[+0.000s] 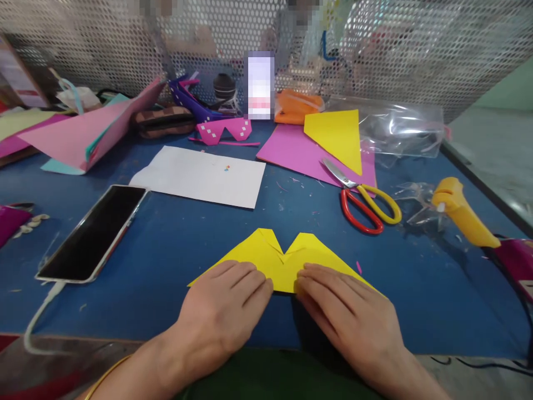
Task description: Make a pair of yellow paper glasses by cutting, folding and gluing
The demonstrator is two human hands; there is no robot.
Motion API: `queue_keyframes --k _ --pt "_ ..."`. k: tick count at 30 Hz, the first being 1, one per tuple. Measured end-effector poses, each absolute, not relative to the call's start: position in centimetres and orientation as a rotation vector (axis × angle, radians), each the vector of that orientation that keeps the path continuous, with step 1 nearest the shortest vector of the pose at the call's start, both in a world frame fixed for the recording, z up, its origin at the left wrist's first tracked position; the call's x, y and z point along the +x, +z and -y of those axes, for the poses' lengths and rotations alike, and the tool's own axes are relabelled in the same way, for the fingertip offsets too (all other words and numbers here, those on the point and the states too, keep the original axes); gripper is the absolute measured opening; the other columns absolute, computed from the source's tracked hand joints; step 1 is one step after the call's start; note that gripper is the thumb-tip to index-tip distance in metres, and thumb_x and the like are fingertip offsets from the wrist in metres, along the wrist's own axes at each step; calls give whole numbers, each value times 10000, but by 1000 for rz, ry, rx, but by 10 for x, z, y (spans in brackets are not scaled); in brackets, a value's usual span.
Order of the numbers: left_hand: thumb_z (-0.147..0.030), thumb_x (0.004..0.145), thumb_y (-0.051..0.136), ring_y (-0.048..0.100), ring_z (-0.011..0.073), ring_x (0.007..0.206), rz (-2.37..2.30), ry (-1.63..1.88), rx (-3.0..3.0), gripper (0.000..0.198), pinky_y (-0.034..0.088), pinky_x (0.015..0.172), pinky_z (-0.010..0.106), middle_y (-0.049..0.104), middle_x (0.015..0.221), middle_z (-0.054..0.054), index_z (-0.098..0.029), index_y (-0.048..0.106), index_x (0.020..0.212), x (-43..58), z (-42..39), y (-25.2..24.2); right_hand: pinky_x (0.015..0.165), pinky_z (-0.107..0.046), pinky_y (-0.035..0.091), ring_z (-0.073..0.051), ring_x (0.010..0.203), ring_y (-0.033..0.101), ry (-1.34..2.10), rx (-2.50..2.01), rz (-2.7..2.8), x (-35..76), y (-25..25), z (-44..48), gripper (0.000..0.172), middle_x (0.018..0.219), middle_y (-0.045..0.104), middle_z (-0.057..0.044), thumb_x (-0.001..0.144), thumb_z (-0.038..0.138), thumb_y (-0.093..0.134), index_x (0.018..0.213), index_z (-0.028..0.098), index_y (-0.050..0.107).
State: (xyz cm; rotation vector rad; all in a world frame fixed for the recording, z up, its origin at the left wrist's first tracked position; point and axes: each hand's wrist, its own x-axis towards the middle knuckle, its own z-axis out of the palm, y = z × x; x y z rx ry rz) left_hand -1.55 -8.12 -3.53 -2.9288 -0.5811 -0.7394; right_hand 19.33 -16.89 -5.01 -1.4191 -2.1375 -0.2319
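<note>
Yellow paper [285, 275], folded, lies at the lower centre of the frame. The left hand [227, 305] and right hand [350, 311] rest on it, fingers pressed together; hidden thumbs make any pinch impossible to tell.

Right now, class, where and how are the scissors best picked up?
Probably grip the scissors by the red handle and yellow handle, the right hand coming from the near side: both loops lie toward the person, while the blades point away over the pink paper.
</note>
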Motion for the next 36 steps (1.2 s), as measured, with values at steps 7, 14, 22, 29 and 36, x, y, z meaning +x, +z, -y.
queue_keyframes --k 7,14,22,29,36 --pt "-174 1003 472 635 152 727 592 -771 -2968 272 506 636 295 707 786 1 -162 691 844 -16 80 -36 726 -283 582 -171 827 707 17 -1466 2129 186 -46 164 228 929 748 -47 997 152 491 968 153 717" --pt "-190 1005 467 626 125 702 710 -827 -3102 291 534 667 246 689 766 -10 -196 710 845 -11 79 -29 760 -291 580 -170 829 673 -55 -1441 2139 187 -46 163 177 932 733 -57 983 128 520 1016 125 693" --pt "-155 978 519 646 132 744 737 -875 -3189 207 535 700 256 708 813 -1 -174 700 879 -9 80 -30 747 -315 558 -192 840 663 28 -1533 2056 186 -47 162 151 929 720 -63 964 130 546 971 135 696" --pt "-137 962 536 641 134 761 810 -876 -3221 171 525 703 259 706 839 4 -181 689 900 -10 79 -33 722 -329 517 -198 808 645 45 -1558 2045 186 -43 160 182 911 707 -75 977 160 530 906 138 696" --pt "-132 970 508 646 138 778 731 -781 -3090 197 520 756 265 719 859 11 -167 688 899 -18 76 -32 811 -390 468 -212 852 663 41 -1689 2068 214 -35 177 156 936 714 -43 980 228 533 906 205 669"
